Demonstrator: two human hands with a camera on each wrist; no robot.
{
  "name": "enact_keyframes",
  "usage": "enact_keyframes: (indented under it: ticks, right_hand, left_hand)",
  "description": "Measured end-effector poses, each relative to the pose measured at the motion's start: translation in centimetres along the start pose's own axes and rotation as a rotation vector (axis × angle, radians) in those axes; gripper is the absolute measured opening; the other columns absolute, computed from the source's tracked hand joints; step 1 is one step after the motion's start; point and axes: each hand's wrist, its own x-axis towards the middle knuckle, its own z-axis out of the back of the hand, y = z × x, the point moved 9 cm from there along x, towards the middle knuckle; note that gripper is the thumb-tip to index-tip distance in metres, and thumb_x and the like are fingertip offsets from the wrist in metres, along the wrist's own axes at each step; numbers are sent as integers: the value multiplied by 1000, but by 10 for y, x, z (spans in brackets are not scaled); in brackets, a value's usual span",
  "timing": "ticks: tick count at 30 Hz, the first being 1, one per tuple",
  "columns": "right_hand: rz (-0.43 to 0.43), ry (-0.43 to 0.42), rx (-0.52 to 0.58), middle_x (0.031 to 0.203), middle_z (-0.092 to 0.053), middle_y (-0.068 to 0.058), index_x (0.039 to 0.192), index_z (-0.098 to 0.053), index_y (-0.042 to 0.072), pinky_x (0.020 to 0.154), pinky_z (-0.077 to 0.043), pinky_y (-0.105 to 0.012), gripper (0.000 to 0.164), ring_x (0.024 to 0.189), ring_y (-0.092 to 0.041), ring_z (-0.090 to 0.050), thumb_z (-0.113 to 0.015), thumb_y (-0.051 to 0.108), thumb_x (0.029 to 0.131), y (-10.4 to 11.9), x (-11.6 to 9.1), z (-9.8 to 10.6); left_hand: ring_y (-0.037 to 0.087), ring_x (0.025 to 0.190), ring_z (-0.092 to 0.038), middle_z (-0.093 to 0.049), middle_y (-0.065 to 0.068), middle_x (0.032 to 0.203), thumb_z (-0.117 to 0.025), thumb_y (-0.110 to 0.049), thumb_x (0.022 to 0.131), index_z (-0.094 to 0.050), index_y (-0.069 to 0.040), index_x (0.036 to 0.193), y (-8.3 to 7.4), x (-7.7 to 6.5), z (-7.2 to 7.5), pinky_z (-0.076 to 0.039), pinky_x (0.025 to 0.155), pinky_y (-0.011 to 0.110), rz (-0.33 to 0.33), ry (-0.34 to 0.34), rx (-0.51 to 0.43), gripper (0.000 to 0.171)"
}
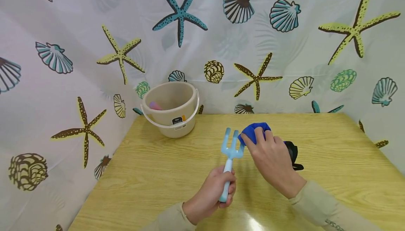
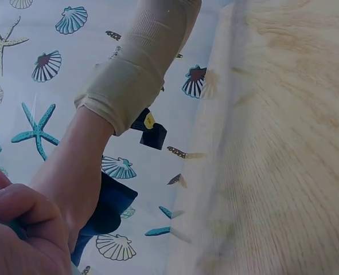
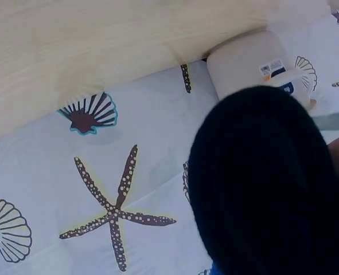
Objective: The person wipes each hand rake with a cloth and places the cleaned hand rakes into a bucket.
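Note:
A light blue hand fork point(image 1: 232, 152) stands tilted over the table, its prongs pointing up and away. My left hand point(image 1: 217, 186) grips it by the pale handle, fingers wrapped round and thumb along it. Bunched in my right hand point(image 1: 271, 158) is a blue cloth point(image 1: 255, 131), held at the fork's right prong and hiding its tip. In the left wrist view the curled left fingers point(image 2: 26, 209) show at the lower left, with the cloth point(image 2: 113, 200) hanging beyond. A dark fold of the cloth point(image 3: 261, 189) fills much of the right wrist view.
A beige bucket point(image 1: 177, 117) with a white handle stands at the table's back left, a pink and purple thing point(image 1: 154, 106) inside it. Behind the wooden table point(image 1: 142, 174) hangs a curtain point(image 1: 202, 51) printed with shells and starfish. A black device point(image 1: 291, 152) sits beside the right wrist.

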Motion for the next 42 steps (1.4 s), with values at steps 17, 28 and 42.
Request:
enact_keyframes:
  ticks: [17, 28, 42]
  right_hand:
    - [-27, 38, 93, 101, -59, -26, 112, -70, 12, 44, -55, -42, 39, 74, -38, -55, -68, 5, 74, 8, 16, 4]
    - [-41, 259, 254, 108, -60, -25, 111, -72, 20, 34, -48, -32, 39, 73, -33, -61, -70, 7, 74, 24, 12, 2]
    - [-96, 116, 68, 97, -57, -25, 108, -70, 10, 40, -52, -38, 32, 73, -38, -56, -71, 10, 76, 17, 20, 4]
  left_hand:
    - [11, 31, -38, -45, -1, 54, -48, -5, 84, -43, -4, 90, -3, -6, -1, -23, 28, 21, -21, -82, 191, 8]
    - [11, 33, -35, -46, 1, 57, -49, -8, 86, -45, -4, 92, 4, 1, 6, -23, 29, 21, 17, -116, 191, 8]
    - [11, 32, -33, -44, 0, 55, -47, -7, 87, -44, -3, 93, 4, -3, -2, -23, 28, 20, -36, -83, 164, 7]
